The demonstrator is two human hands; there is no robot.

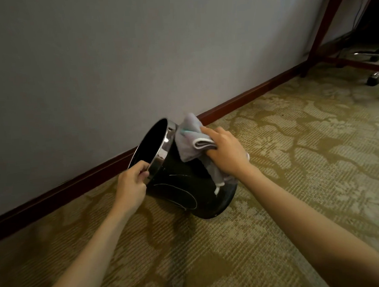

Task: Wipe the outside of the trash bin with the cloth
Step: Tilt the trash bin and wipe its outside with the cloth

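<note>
Patterned green-gold carpet [293, 160] runs up to a dark red baseboard [98, 169] and a plain grey wall [115, 59], and the trash bin [186, 187] sits on that carpet close to the wall, tipped so that its mouth faces up and to the left while one edge of its base rests on the floor. Both hands are busy: the left hand [131, 185] pinches the shiny metal rim [163, 151], fingers curled over its edge, and the right hand [225, 150] is closed round a bunched grey cloth [190, 141], pressing it against the upper outer wall of the bin

As a judgement, the bin looks light and rigid, since one hand at the rim seems enough to keep it tilted; its glossy black side is probably slippery, so the rim is the sensible place to hold it. The cloth is soft and limp, with a loose tail hanging down the side, and is best kept wadded in the palm

Hidden from view are the far side of the bin facing the wall, the underside of its base, and the patch under the cloth. Pale curved marks on the black side may be scratches or reflections; I cannot tell which. Furniture legs [322, 29] and a chair caster [373, 80] at the upper right are cut off by the frame
</note>
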